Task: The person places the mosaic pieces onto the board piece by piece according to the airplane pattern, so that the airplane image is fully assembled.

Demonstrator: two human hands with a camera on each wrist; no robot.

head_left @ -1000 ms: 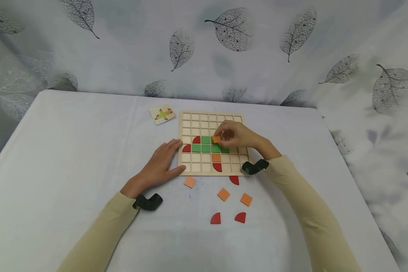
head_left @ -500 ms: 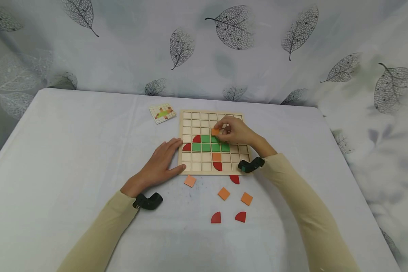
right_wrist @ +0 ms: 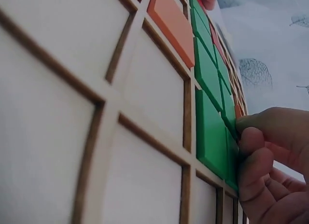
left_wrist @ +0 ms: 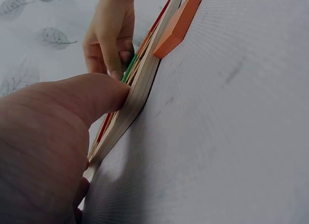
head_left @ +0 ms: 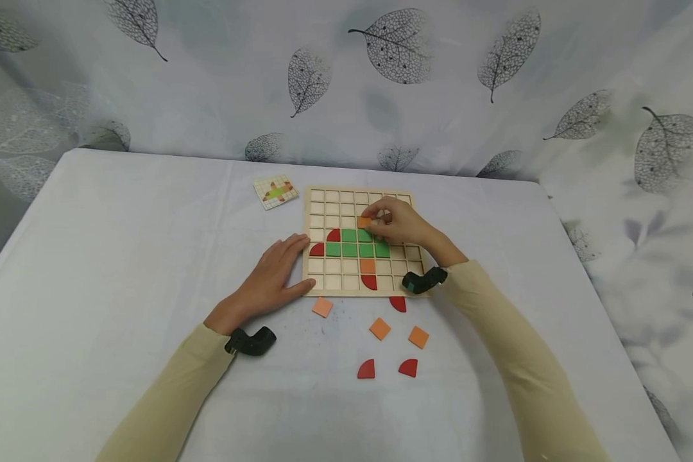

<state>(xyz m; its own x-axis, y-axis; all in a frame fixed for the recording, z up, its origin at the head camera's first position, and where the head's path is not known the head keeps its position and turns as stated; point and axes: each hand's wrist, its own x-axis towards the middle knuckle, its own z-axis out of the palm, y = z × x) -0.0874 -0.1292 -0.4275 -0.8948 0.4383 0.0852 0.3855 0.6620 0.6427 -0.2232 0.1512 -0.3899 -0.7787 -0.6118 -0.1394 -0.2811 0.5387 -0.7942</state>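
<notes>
A wooden grid board point(head_left: 332, 208) lies on the white-covered table, with green square tiles point(head_left: 349, 249) set in its middle cells. My left hand point(head_left: 268, 279) rests along the board's left side, its thumb on the near left corner. With my right hand point(head_left: 401, 224) I pinch an orange square tile point(head_left: 364, 222) at the cell just beyond the green ones. In the right wrist view only a sliver of that orange tile point(right_wrist: 238, 111) shows past the fingertips. Red quarter-circle pieces point(head_left: 333, 236) and another orange tile point(head_left: 367, 265) also sit in cells. My right hand covers several cells.
Loose orange tiles point(head_left: 380, 328) and red quarter-circles point(head_left: 366, 369) lie on the table in front of the board. One orange tile point(left_wrist: 177, 26) lies close to its near edge. A small pattern card point(head_left: 276, 192) lies beyond the board's left side, before a leaf-printed cloth point(head_left: 208, 83).
My right hand has carried the orange tile away from me, from over a green tile to the cell beyond it. The left hand has stayed in place.
</notes>
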